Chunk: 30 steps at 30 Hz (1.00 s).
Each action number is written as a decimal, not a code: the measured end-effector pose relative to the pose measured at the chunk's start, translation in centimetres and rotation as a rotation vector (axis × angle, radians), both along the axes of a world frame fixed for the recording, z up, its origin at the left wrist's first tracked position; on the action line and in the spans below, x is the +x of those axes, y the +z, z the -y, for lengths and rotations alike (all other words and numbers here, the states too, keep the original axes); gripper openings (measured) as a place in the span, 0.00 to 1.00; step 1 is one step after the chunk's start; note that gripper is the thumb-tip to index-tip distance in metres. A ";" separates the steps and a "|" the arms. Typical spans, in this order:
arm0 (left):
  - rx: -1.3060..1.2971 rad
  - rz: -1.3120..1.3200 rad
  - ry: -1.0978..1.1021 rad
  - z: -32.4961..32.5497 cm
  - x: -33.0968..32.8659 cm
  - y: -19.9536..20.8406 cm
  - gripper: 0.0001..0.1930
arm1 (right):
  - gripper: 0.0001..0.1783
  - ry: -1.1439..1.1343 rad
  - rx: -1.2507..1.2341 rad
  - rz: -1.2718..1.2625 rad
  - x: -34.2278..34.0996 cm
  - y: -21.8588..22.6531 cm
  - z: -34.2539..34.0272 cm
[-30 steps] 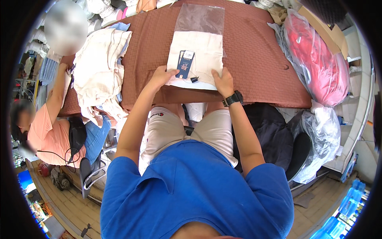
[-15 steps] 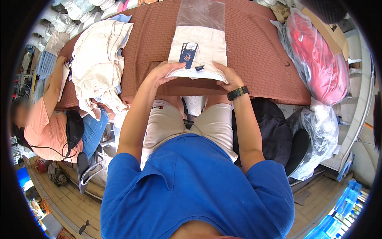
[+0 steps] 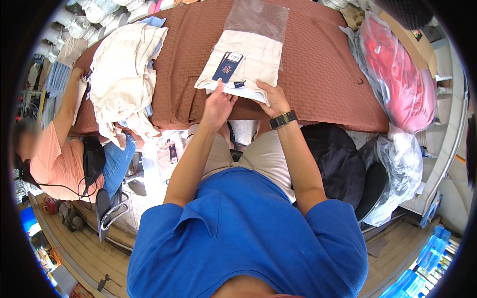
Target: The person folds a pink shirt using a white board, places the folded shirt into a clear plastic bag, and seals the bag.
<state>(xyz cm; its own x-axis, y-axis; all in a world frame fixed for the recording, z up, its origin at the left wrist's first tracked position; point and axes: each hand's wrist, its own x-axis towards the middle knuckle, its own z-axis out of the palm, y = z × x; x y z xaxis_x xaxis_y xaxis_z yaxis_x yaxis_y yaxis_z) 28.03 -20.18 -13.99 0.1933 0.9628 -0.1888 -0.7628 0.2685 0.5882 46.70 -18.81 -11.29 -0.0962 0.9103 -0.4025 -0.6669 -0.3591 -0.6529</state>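
Note:
A folded cream garment (image 3: 266, 54) lies partly inside a clear plastic bag (image 3: 256, 17), over the near edge of the table. A dark blue hang tag (image 3: 229, 67) rests on its front, beside a small dark label. My left hand (image 3: 217, 108) is at the middle of the garment's near edge, one digit over the edge below the tag and the other fingers bent beneath. At the near right corner, my right hand (image 3: 274, 99) grips the garment, thumb on top and fingers underneath. White backing shows along the near edge.
Brown textured cloth covers the table (image 3: 318, 64). To the left lies a pile of cream garments (image 3: 124, 74); a co-worker (image 3: 64, 164) sits beyond it, arm reaching onto the table. Bagged red goods (image 3: 392, 74) stand at right. A packed garment (image 3: 169, 151) lies below the table's left edge.
My left hand has slid from the garment's left corner toward its middle. The garment's near end has swung left, tilting it, and my right hand has shifted left with it.

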 end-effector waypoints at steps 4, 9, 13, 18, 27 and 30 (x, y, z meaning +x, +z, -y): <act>0.094 -0.081 0.103 -0.9 2.6 1.4 0.25 | 0.21 -0.027 0.055 0.005 -0.8 0.0 0.1; 0.049 0.146 0.083 -1.8 3.1 3.4 0.22 | 0.22 -0.067 0.056 0.046 -1.0 0.4 0.1; 0.017 0.146 0.102 -2.1 3.1 2.1 0.19 | 0.22 -0.085 0.068 0.087 -1.4 0.5 0.0; -0.056 0.192 0.064 -2.6 3.2 1.7 0.17 | 0.24 -0.143 0.174 0.414 -0.9 -2.7 -0.5; -0.078 0.039 0.135 -2.6 2.9 0.3 0.18 | 0.33 -0.237 0.656 1.902 -1.0 4.6 -0.6; -0.062 0.012 0.113 -2.5 3.2 0.5 0.18 | 0.29 -0.168 0.906 1.902 -1.2 2.8 -4.0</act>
<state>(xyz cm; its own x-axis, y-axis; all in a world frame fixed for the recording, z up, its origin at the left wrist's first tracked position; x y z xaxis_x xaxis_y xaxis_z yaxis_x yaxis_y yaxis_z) 31.22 -17.66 -13.51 0.0868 0.9650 -0.2473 -0.7973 0.2161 0.5636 45.54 -14.82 -8.52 -0.1169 0.8150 0.5675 0.8812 0.3487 -0.3193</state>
